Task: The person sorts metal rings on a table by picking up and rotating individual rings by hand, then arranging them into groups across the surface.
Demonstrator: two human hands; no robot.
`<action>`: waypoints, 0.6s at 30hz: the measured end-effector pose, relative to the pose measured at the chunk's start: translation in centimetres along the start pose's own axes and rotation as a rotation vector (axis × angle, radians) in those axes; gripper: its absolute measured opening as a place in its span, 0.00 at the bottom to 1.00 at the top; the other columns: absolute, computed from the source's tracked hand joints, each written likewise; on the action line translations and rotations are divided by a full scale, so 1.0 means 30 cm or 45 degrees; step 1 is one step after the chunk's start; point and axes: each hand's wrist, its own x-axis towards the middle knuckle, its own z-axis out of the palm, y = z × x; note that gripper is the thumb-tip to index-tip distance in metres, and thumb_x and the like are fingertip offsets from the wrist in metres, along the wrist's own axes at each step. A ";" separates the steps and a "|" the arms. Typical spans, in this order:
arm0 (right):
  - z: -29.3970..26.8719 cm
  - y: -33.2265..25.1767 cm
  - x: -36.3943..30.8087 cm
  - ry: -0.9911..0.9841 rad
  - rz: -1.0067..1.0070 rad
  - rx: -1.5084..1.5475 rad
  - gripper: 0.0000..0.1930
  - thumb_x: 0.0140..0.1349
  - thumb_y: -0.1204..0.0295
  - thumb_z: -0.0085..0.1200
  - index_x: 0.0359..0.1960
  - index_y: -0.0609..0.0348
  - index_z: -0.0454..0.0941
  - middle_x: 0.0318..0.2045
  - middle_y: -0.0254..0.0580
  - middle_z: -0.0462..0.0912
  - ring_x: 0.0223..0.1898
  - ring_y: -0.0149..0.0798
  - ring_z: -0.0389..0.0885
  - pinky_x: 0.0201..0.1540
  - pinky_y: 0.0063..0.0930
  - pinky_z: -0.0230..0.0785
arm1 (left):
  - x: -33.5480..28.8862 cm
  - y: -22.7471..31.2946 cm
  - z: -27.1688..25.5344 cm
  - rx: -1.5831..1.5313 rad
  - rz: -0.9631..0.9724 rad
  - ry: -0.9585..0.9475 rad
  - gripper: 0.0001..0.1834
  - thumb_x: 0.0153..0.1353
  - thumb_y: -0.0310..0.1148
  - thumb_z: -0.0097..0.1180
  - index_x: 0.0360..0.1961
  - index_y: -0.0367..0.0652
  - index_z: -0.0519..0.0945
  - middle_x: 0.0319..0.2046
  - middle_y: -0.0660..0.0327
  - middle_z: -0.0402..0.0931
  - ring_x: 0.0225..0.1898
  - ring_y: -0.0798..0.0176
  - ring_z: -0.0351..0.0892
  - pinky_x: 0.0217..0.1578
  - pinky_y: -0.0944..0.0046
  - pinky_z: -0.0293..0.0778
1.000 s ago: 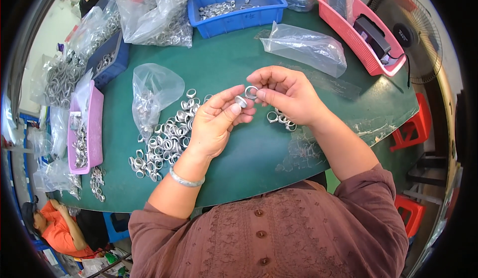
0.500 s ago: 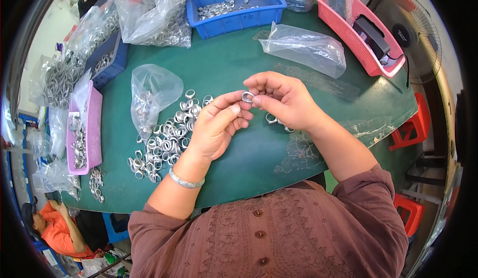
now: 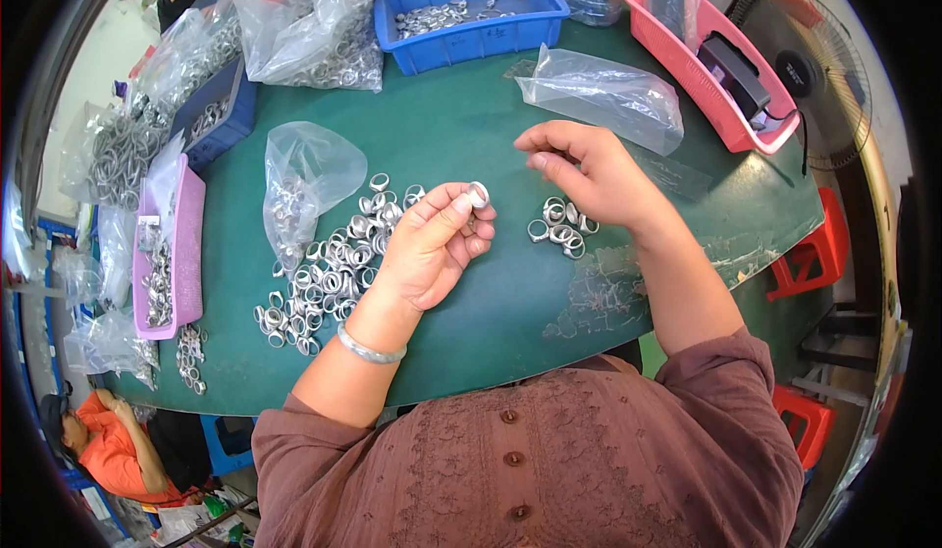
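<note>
My left hand [image 3: 439, 244] is closed on a silver-coloured metal ring [image 3: 478, 194], pinched at its fingertips above the table. My right hand [image 3: 586, 172] hangs to the right of it, apart from the ring. Its fingers are loosely curled, thumb and forefinger slightly apart, and nothing shows between them. Below that hand lies a small group of similar rings [image 3: 562, 226]. A much larger loose heap of rings [image 3: 329, 275] spreads on the table left of my left hand.
On the green table [image 3: 471, 332] stand a blue bin [image 3: 469, 50], a pink basket [image 3: 721, 97] holding a black device, and a lilac basket [image 3: 188, 254]. A clear bag [image 3: 306, 170] touches the ring heap. Another clear bag [image 3: 601, 102] lies flat. Two other people sit at the left.
My right hand has let go of the ring and moved up and right, uncovering more of the small group. My left hand still holds the ring, now turned differently.
</note>
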 end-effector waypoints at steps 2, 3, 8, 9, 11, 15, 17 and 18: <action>-0.033 0.021 0.003 -0.036 -0.133 -0.524 0.09 0.56 0.79 0.51 0.39 0.64 0.78 0.34 0.49 0.80 0.36 0.44 0.79 0.40 0.33 0.71 | 0.000 0.004 -0.007 -0.002 -0.009 -0.024 0.07 0.65 0.30 0.50 0.41 0.39 0.74 0.38 0.58 0.76 0.36 0.66 0.77 0.34 0.70 0.73; -0.051 0.031 0.002 -0.028 -0.117 -0.531 0.09 0.56 0.79 0.51 0.39 0.64 0.78 0.34 0.49 0.80 0.36 0.44 0.79 0.40 0.33 0.71 | 0.003 0.005 -0.007 -0.007 -0.023 -0.034 0.07 0.65 0.30 0.50 0.41 0.39 0.74 0.38 0.58 0.76 0.36 0.66 0.77 0.34 0.70 0.73; -0.084 0.040 -0.009 -0.404 -0.036 -0.720 0.07 0.50 0.75 0.56 0.32 0.62 0.79 0.29 0.44 0.78 0.38 0.47 0.75 0.42 0.37 0.68 | 0.000 0.020 -0.003 -0.070 -0.045 -0.081 0.14 0.60 0.26 0.45 0.48 0.35 0.71 0.46 0.49 0.75 0.49 0.55 0.78 0.44 0.61 0.78; -0.077 0.037 -0.010 -0.429 -0.089 -0.772 0.06 0.50 0.75 0.56 0.31 0.61 0.79 0.29 0.43 0.77 0.39 0.47 0.75 0.43 0.36 0.68 | -0.003 0.024 0.003 -0.084 -0.047 -0.083 0.16 0.60 0.26 0.44 0.49 0.35 0.71 0.46 0.49 0.75 0.49 0.54 0.77 0.45 0.60 0.78; -0.067 0.033 -0.005 -0.470 -0.075 -0.763 0.05 0.50 0.75 0.55 0.29 0.59 0.80 0.29 0.42 0.77 0.41 0.46 0.74 0.45 0.36 0.68 | 0.000 0.015 -0.010 -0.097 -0.048 -0.074 0.17 0.60 0.29 0.47 0.51 0.34 0.71 0.45 0.51 0.75 0.46 0.56 0.78 0.43 0.61 0.79; -0.047 0.052 -0.002 -0.541 -0.049 -0.784 0.04 0.49 0.74 0.55 0.27 0.58 0.79 0.30 0.43 0.78 0.41 0.47 0.74 0.46 0.37 0.68 | -0.003 0.011 -0.004 0.023 -0.129 0.020 0.13 0.61 0.28 0.50 0.47 0.35 0.74 0.37 0.58 0.76 0.36 0.63 0.77 0.35 0.67 0.75; -0.044 0.058 -0.005 -0.528 -0.088 -0.767 0.03 0.50 0.74 0.55 0.26 0.59 0.78 0.30 0.43 0.78 0.41 0.47 0.74 0.45 0.37 0.68 | -0.003 0.007 0.015 0.116 -0.149 0.072 0.12 0.61 0.28 0.51 0.45 0.37 0.75 0.34 0.61 0.76 0.33 0.67 0.75 0.32 0.70 0.73; -0.039 0.050 -0.001 -0.518 -0.133 -0.749 0.03 0.50 0.74 0.54 0.26 0.59 0.78 0.30 0.44 0.78 0.41 0.47 0.74 0.44 0.37 0.68 | -0.004 0.006 0.022 0.182 -0.167 0.119 0.11 0.61 0.28 0.52 0.45 0.38 0.76 0.32 0.63 0.75 0.31 0.70 0.73 0.29 0.72 0.71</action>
